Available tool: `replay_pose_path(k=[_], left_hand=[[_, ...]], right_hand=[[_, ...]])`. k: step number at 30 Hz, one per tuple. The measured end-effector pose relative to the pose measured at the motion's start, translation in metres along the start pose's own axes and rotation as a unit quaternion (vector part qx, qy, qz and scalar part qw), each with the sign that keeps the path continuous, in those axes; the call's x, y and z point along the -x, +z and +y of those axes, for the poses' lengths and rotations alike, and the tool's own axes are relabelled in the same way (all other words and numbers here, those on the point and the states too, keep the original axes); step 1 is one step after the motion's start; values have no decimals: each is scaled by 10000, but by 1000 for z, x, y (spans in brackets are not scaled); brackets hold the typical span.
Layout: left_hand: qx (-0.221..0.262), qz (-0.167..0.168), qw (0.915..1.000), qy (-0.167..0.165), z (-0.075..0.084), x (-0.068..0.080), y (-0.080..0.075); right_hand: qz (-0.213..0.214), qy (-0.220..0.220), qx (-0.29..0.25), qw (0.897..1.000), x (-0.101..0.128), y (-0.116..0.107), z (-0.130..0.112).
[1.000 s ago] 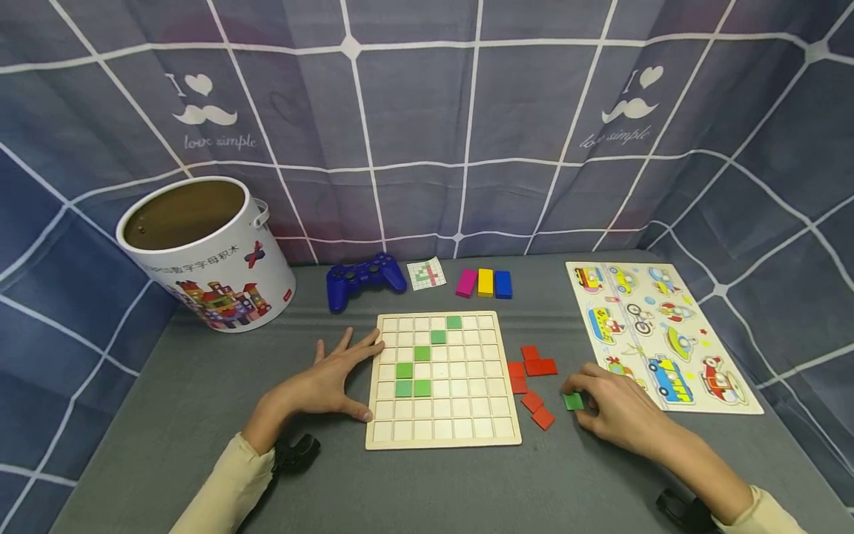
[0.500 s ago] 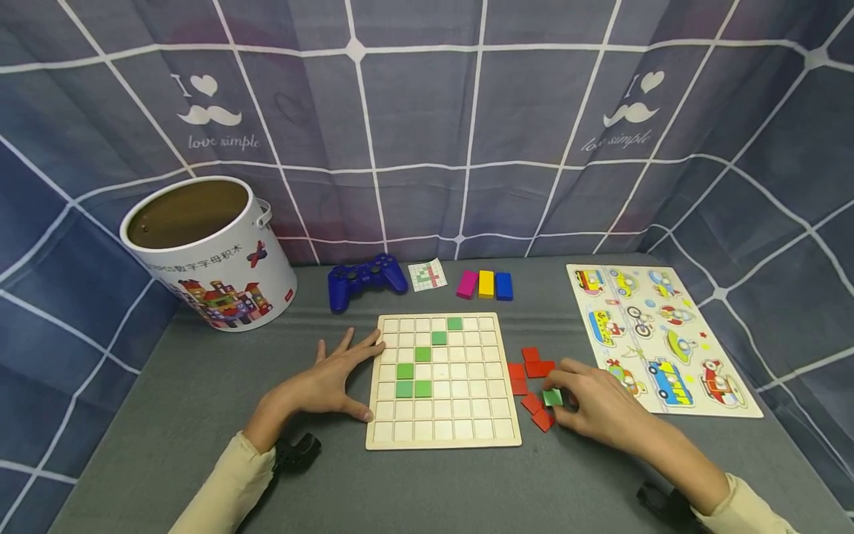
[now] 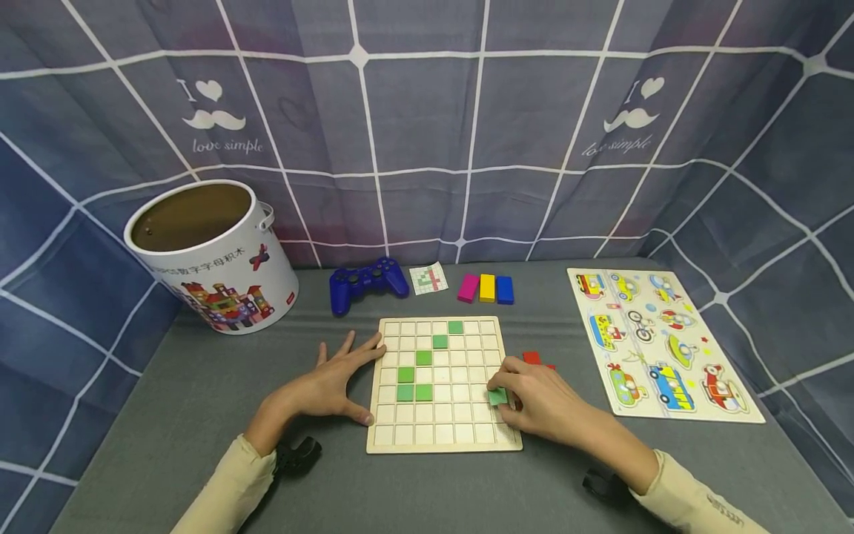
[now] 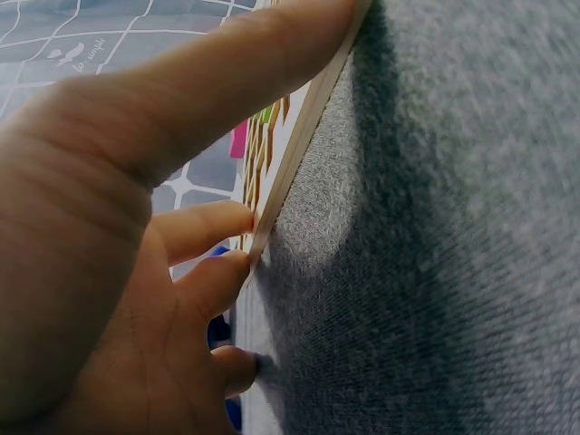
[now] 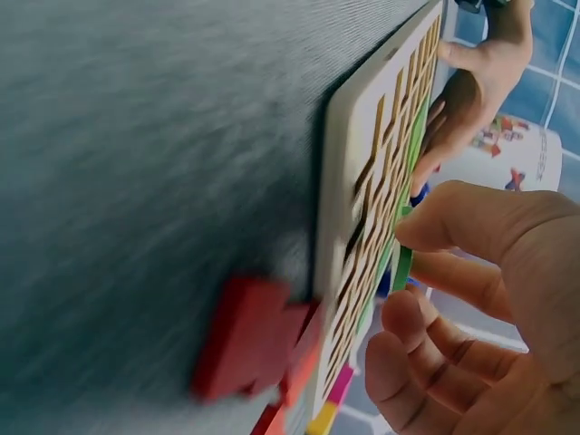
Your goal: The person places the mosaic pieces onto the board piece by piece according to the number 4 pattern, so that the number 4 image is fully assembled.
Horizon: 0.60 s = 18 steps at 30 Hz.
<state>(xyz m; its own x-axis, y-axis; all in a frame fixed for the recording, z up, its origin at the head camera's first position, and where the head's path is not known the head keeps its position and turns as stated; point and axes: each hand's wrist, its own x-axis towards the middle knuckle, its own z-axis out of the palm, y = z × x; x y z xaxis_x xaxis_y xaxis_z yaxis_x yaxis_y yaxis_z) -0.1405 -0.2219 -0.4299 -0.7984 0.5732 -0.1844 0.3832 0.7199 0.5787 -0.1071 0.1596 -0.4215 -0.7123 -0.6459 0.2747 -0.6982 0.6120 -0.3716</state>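
Your right hand (image 3: 540, 404) pinches a green tile (image 3: 497, 397) between thumb and fingertips just over the right-hand squares of the wooden grid board (image 3: 443, 445), while your left hand (image 3: 327, 386) lies flat and relaxed on the grey table (image 3: 167, 415), fingers against the board's left edge.

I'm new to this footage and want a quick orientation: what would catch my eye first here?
At the centre lies a wooden grid board with six green tiles set in it. The right hand pinches another green tile over the board's right edge, while the left hand rests on its left edge. A large white bucket stands at the far left.
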Motion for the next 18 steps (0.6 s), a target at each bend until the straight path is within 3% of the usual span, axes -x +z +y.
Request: replay_pose_path(k=[18], left_hand=[[-10, -20, 10000, -30, 0, -1, 1]], right_hand=[[-499, -288, 223, 9981, -56, 31, -23]])
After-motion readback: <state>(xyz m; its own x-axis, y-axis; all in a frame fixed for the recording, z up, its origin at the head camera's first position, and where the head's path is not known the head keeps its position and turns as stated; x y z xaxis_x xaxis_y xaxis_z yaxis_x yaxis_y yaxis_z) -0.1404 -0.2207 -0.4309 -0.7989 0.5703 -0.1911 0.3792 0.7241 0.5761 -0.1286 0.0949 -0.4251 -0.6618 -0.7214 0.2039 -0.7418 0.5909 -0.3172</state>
